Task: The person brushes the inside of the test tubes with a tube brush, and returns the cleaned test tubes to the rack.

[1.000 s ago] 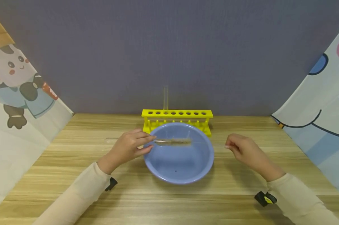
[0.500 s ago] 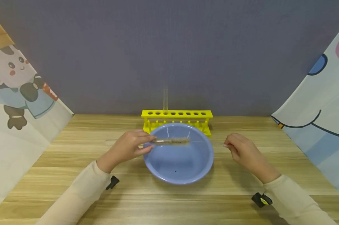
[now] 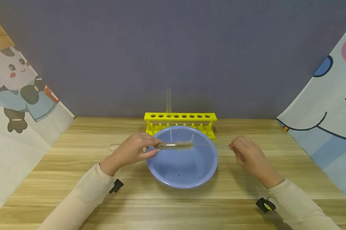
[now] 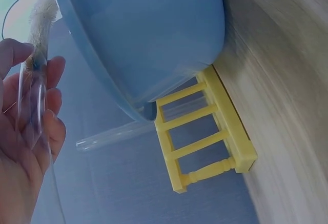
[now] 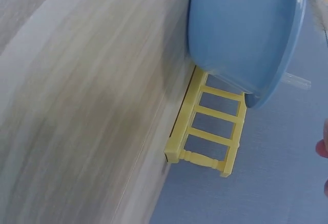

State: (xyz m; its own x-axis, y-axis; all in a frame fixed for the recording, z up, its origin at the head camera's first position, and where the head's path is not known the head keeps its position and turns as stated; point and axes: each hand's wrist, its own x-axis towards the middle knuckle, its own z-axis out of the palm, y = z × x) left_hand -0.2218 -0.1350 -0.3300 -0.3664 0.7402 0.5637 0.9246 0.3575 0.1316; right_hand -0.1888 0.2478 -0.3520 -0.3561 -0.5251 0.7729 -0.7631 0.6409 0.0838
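My left hand [image 3: 134, 149] holds a clear glass test tube [image 3: 114, 147] level above the blue basin [image 3: 182, 184], its rounded end jutting out to the left. A pale bristly test tube brush [image 3: 185, 145] lies partly inside the tube, with its bristle end outside the mouth. In the left wrist view the fingers wrap around the tube [image 4: 35, 108], and the bristles [image 4: 43, 19] show beyond them. To the right of the basin, my right hand [image 3: 249, 156] pinches the end of the brush's thin wire handle. Only fingertips of that hand show in the right wrist view.
Behind the basin stands a yellow test tube rack [image 3: 180, 116], its front partly hidden. Another clear test tube [image 3: 169, 102] stands upright in it. Wooden tabletop [image 3: 173, 210] surrounds the basin, with a grey wall panel [image 3: 173, 57] at the back and printed cloths at both sides.
The right hand has shifted slightly left over the second. The left hand and tube have edged a little to the right. Both grips stay the same.
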